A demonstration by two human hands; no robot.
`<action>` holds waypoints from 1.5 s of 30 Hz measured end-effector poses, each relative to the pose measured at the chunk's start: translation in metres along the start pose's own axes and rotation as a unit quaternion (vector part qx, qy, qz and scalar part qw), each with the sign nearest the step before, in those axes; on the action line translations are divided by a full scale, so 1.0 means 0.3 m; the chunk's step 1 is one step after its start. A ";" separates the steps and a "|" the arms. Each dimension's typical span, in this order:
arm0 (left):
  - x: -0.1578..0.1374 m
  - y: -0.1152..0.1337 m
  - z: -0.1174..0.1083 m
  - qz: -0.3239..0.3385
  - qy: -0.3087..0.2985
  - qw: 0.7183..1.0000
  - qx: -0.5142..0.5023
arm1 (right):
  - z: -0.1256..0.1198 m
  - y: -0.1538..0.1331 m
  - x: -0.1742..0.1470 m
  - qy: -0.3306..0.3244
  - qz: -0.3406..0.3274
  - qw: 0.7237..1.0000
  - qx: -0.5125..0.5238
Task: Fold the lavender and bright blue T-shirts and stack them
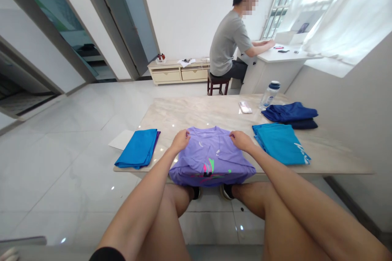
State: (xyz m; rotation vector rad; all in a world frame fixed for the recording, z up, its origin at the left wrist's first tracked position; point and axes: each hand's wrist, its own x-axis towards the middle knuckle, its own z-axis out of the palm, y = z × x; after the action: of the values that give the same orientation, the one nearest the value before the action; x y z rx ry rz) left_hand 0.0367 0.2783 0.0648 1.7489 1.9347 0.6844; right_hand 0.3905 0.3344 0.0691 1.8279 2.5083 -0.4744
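A purple T-shirt (196, 163) with a green and pink print lies on the table in front of me, its neckline at the far side and its lower part hanging over the near edge. My left hand (181, 140) pinches the shirt at its left shoulder. At the right shoulder, my right hand (241, 140) has its fingers closed on the fabric too. Left of the shirt lies a folded blue garment (136, 149) with a purple one partly under it. To the right is a folded turquoise shirt (280, 142) with white lettering.
On the marble-look table (183, 110) stand a clear water bottle (268, 96) and a dark blue folded garment pile (290, 114). A small blurred object (245, 107) lies nearby. Beyond, a person in a grey shirt (228, 40) sits at a white desk (284, 54). A low cabinet (180, 72) lines the wall.
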 end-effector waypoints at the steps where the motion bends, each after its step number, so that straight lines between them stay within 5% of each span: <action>1: 0.004 -0.026 0.006 -0.009 0.012 1.000 0.008 | 0.002 0.020 0.000 0.001 0.006 1.000 -0.002; 8: 0.023 -0.153 0.055 -0.084 0.038 0.995 0.031 | 0.034 0.144 0.021 0.037 0.047 0.997 0.049; 18: 0.073 -0.137 0.099 -0.129 -0.044 0.991 -0.005 | 0.073 0.125 0.055 -0.015 0.074 0.993 0.095; 25: 0.044 -0.112 0.050 -0.096 -0.129 0.986 -0.047 | 0.037 0.092 0.024 -0.063 0.036 0.995 0.068; 31: 0.038 -0.092 0.002 -0.049 -0.087 0.992 -0.078 | -0.011 0.071 0.050 -0.015 0.023 0.998 0.049; 35: 0.152 -0.082 -0.049 -0.034 -0.044 0.995 -0.085 | -0.075 0.076 0.170 0.026 0.016 0.999 0.045; 39: 0.384 -0.068 -0.132 -0.028 -0.001 0.996 -0.079 | -0.167 0.087 0.363 0.126 0.010 0.990 0.056; 45: 0.716 -0.009 -0.256 0.094 0.131 0.985 -0.055 | -0.315 0.115 0.613 0.336 -0.041 0.927 0.162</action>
State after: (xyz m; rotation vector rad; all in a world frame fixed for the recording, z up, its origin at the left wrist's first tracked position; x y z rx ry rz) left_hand -0.0352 0.4865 0.1239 1.8657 1.8672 1.1170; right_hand 0.3797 0.5379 0.1182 2.3371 3.0999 -0.3105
